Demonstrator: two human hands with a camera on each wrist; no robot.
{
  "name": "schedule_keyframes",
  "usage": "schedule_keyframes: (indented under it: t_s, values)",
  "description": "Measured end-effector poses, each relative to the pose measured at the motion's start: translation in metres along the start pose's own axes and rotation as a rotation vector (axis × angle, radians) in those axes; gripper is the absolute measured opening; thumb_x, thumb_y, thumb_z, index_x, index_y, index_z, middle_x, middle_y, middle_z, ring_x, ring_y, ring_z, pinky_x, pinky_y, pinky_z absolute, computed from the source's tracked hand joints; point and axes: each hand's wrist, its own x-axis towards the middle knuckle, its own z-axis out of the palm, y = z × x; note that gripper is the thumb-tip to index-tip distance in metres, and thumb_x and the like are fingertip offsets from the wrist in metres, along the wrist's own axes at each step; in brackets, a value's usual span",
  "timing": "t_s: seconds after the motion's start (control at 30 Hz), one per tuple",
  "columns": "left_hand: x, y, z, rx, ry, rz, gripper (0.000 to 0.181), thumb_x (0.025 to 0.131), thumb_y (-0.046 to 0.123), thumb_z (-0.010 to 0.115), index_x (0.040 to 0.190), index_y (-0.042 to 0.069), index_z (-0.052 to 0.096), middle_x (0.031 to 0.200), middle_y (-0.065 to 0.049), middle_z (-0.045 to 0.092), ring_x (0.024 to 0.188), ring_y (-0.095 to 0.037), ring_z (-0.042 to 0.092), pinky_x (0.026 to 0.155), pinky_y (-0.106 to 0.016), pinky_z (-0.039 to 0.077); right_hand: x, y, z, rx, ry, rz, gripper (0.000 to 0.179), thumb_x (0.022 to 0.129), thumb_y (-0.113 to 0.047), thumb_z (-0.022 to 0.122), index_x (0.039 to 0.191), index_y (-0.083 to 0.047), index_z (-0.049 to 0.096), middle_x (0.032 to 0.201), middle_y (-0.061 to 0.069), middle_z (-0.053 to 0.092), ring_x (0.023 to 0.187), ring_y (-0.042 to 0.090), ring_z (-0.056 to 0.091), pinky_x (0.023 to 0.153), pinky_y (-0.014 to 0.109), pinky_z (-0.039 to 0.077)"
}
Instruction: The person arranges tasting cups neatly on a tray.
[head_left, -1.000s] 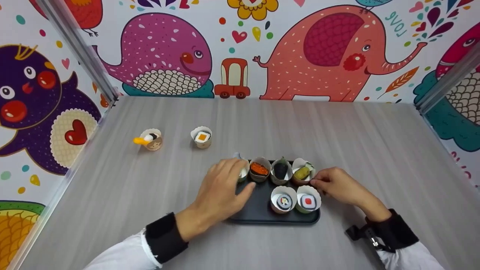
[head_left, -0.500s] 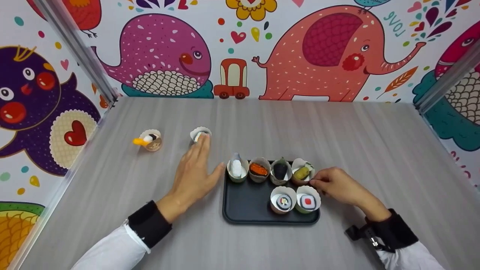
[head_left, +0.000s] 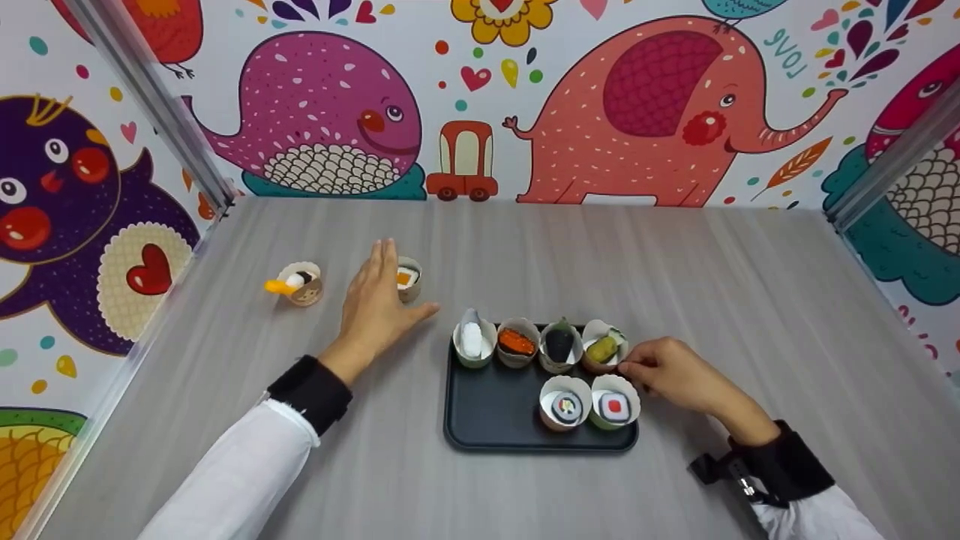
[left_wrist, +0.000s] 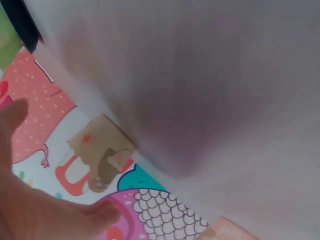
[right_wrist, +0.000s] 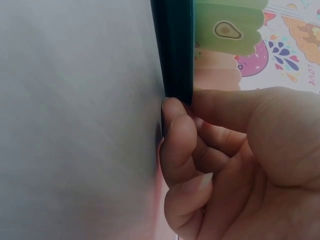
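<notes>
My left hand [head_left: 371, 300] reaches over the table with fingers straight and thumb spread. Its fingers overlap the left side of a paper cup [head_left: 409, 289] that holds a toy sushi piece with a yellow square [head_left: 405, 277]. In the left wrist view this cup [left_wrist: 107, 145] stands between the thumb and fingers, apart from them. My right hand [head_left: 675, 375] pinches the right rim of a black tray [head_left: 487, 420]; in the right wrist view the thumb lies on the tray's edge [right_wrist: 175, 50], the other fingers curled against it.
On the tray stand several paper cups of toy sushi: a back row with an orange roe piece [head_left: 517, 342], and two roll cups [head_left: 566, 405] at front right. Another cup [head_left: 307, 289] with an orange-tailed piece is at far left. Printed wall panels [head_left: 480, 90] enclose the table.
My left hand has left the tray's back-left cup, moved left to the lone cup, and shifted to that cup's left side. The right hand stays at the tray's rim.
</notes>
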Motion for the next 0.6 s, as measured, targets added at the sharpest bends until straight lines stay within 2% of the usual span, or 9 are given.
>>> schedule_keyframes:
  t_s: [0.1, 0.23, 0.43, 0.6]
  values:
    - [0.011, -0.002, 0.001, 0.010, -0.014, -0.056, 0.121, 0.083, 0.038, 0.090, 0.165, -0.002, 0.012, 0.172, -0.024, 0.012, 0.157, -0.042, 0.017, 0.126, -0.055, 0.013, 0.000, 0.001, 0.000, 0.002, 0.000, -0.002, 0.022, 0.102, -0.014, 0.067, 0.082, -0.007, 0.071, 0.064, -0.003, 0.057, 0.054, 0.009, 0.051, 0.052, 0.024, 0.041]
    - [0.021, -0.005, 0.003, 0.019, -0.027, -0.096, 0.120, 0.079, 0.035, 0.093, 0.163, -0.006, 0.019, 0.168, -0.027, 0.024, 0.153, -0.044, 0.026, 0.124, -0.056, 0.017, 0.000, 0.001, 0.000, 0.000, -0.002, -0.003, 0.022, 0.102, -0.014, 0.067, 0.081, -0.008, 0.071, 0.063, -0.003, 0.057, 0.054, 0.009, 0.051, 0.052, 0.023, 0.041]
    - [0.027, -0.010, 0.004, -0.030, 0.007, -0.136, 0.100, 0.079, 0.026, 0.092, 0.155, -0.007, 0.038, 0.149, -0.028, 0.050, 0.136, -0.043, 0.048, 0.117, -0.055, 0.034, 0.000, -0.001, 0.000, 0.007, -0.006, -0.006, 0.023, 0.103, -0.015, 0.067, 0.082, -0.008, 0.071, 0.063, -0.003, 0.056, 0.054, 0.008, 0.050, 0.051, 0.023, 0.040]
    - [0.029, -0.012, 0.003, -0.102, 0.021, -0.156, 0.083, 0.081, 0.019, 0.089, 0.148, -0.007, 0.047, 0.137, -0.026, 0.059, 0.122, -0.040, 0.057, 0.108, -0.052, 0.044, 0.000, -0.001, -0.001, 0.014, -0.008, -0.002, 0.023, 0.103, -0.015, 0.067, 0.082, -0.007, 0.071, 0.063, -0.003, 0.055, 0.053, 0.008, 0.050, 0.051, 0.023, 0.039]
